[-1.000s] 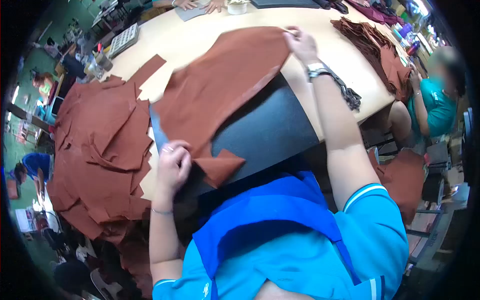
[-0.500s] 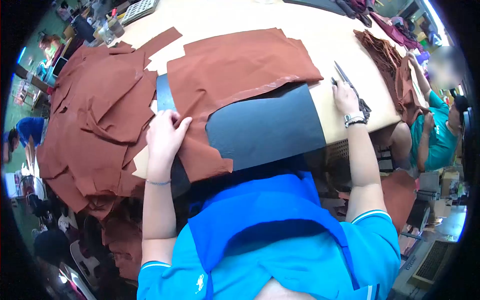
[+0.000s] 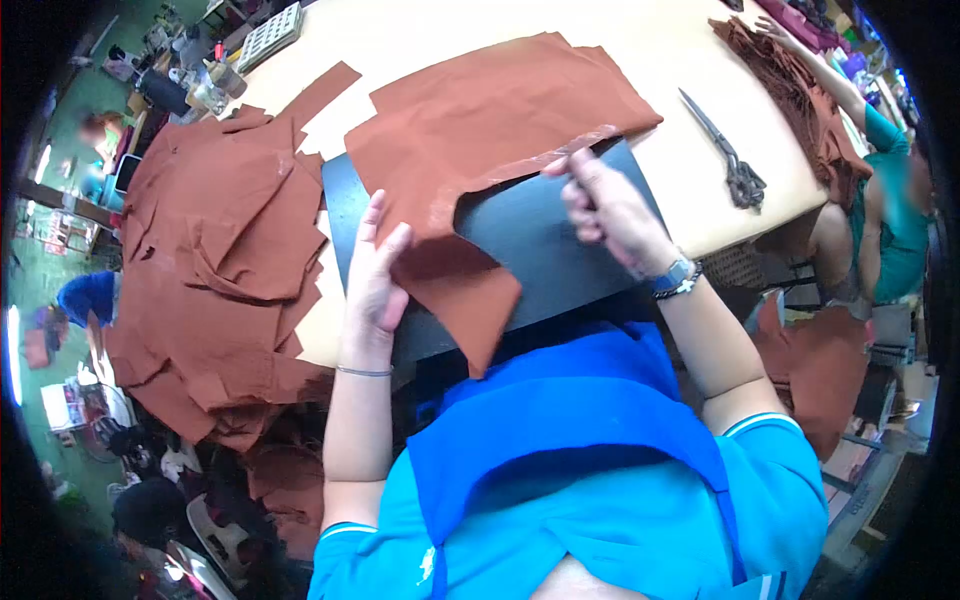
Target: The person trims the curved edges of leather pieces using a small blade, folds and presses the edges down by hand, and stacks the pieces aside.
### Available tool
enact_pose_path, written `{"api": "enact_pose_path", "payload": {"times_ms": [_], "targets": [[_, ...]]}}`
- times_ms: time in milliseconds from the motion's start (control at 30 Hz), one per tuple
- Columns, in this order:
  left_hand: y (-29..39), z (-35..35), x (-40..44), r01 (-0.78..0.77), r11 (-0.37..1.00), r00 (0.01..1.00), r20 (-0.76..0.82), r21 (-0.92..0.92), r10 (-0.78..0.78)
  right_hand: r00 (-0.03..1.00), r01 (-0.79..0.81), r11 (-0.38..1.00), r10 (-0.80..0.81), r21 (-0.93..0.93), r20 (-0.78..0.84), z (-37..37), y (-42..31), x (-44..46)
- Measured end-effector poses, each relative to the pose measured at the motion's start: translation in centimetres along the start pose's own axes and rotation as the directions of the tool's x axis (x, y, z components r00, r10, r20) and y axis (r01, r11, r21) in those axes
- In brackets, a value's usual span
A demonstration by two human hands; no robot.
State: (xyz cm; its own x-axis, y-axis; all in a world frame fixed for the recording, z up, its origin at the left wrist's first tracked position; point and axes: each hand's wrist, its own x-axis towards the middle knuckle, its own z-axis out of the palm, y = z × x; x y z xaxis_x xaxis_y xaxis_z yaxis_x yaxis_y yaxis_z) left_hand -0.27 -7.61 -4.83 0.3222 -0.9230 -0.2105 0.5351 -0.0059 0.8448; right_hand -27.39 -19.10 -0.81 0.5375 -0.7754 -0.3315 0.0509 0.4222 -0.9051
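A large piece of brown leather-like material [image 3: 500,105] lies over a dark flat board [image 3: 540,250], which shows along its near side. One flap of the material hangs past the board's near edge towards me. My left hand [image 3: 380,275] is at the left edge of the material, fingers stretched out and thumb against the flap. Over the board, my right hand [image 3: 615,210] is loosely half-curled, with thumb and index close to the material's pale, scuffed edge. I see nothing held in it. To the right, a pair of dark metal scissors [image 3: 728,155] lies on the pale table [image 3: 690,215].
A big heap of brown pieces [image 3: 215,240] covers the table's left side. Bottles [image 3: 215,85] and a pale grid-like tray [image 3: 270,35] stand at the far left. On the right, a person [image 3: 890,210] reaches over a bundle of brown strips [image 3: 780,90].
My right hand has let go of the scissors and moved left over the board. The board and material have turned slightly, and the near flap has swung right. My left hand's fingers have straightened.
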Motion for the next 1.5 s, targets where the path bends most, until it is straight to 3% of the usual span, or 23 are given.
{"api": "enact_pose_path", "payload": {"times_ms": [33,167,300,400,700,833,1033,1233,1333,1500], "targets": [[-0.7,-0.2,0.0,-0.119,0.978,0.993,0.027,0.173,0.116,0.995,-0.048,0.998,0.050,-0.030,0.081,1.4,0.9,0.1],[-0.6,0.2,-0.6,-0.077,0.976,0.996,0.050,0.203,0.068,0.917,-0.225,0.974,0.218,-0.017,0.335,4.2,2.6,0.8],[-0.2,0.6,-1.2,-0.281,0.893,0.960,0.093,0.352,0.265,0.843,-0.437,0.889,0.351,0.139,0.408,5.0,2.8,2.1],[0.0,0.0,-1.1,-0.279,0.918,0.960,0.097,0.283,0.262,0.829,-0.453,0.876,0.346,0.166,0.439,5.0,2.8,2.5],[-0.1,0.1,-1.3,-0.304,0.902,0.952,0.111,0.307,0.284,0.841,-0.427,0.867,0.277,0.256,0.464,5.4,3.9,3.1],[0.1,0.3,-1.4,-0.304,0.902,0.953,0.100,0.306,0.287,0.858,-0.350,0.915,0.227,0.201,0.461,5.1,4.3,2.8],[0.2,0.7,-1.6,-0.310,0.884,0.950,0.080,0.349,0.302,0.849,-0.395,0.897,0.274,0.198,0.451,5.6,3.6,2.5],[0.1,0.4,-1.5,-0.319,0.884,0.948,0.097,0.341,0.305,0.875,-0.320,0.933,0.224,0.166,0.430,5.4,3.9,2.4],[0.2,0.5,-1.5,-0.322,0.880,0.946,0.086,0.349,0.312,0.858,-0.381,0.903,0.267,0.196,0.440,5.5,3.6,2.1],[0.2,0.6,-1.6,-0.316,0.883,0.949,0.096,0.348,0.302,0.876,-0.308,0.939,0.218,0.151,0.429,5.6,4.0,2.6]]}}
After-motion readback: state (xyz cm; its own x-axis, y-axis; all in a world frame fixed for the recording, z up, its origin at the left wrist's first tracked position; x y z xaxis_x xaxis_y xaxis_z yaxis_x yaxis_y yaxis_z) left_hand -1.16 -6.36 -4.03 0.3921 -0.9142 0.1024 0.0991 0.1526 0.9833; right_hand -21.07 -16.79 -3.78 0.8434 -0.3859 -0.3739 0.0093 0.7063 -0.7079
